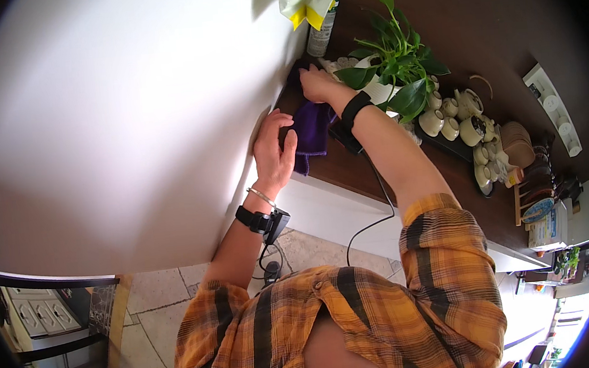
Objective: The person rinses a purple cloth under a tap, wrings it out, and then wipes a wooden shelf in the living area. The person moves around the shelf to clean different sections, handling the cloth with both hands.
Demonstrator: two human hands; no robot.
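Note:
A purple cloth (312, 132) lies bunched on the dark wooden counter (360, 168), beside the tall white panel, one corner drooping over the front edge. My right hand (319, 85) reaches to the back of the counter with its fingers curled on the cloth's far part; its fingertips are partly hidden. Against the white panel (128, 128) rests my left hand (274, 147), its fingers bent and the thumb apart, next to the cloth with nothing in it. A leafy green plant (399, 62) stands just right of my right hand, its leaves hanging over the wrist.
Behind my right hand stand a spray can (322, 38) and a white-and-yellow bag (306, 1). Pale cups and a teapot (468, 103) crowd a tray to the right. A white power strip (552, 109) is on the wall. A black cable (378, 183) hangs from my right wrist.

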